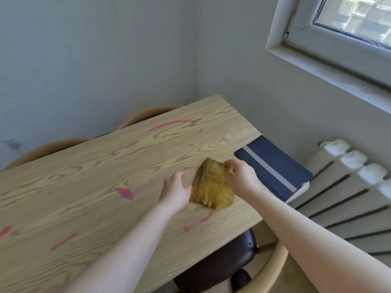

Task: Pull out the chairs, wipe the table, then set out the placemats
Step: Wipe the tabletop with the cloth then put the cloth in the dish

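Observation:
A mustard-yellow cloth [212,185] lies bunched on the wooden table [84,182], near its right edge. My right hand [241,174] grips the cloth's upper right corner. My left hand [176,190] is at the cloth's left edge with relaxed fingers, thumb touching the fabric. Pink smears and drops [124,193] are spread over the tabletop. A stack of dark blue placemats [273,168] with a grey stripe lies at the right edge of the table, partly overhanging it.
Two tan chair backs [48,148] show behind the table's far side against the wall. A chair with a dark brown seat [224,269] stands under the near right edge. A white radiator [349,182] and a window [347,28] are on the right.

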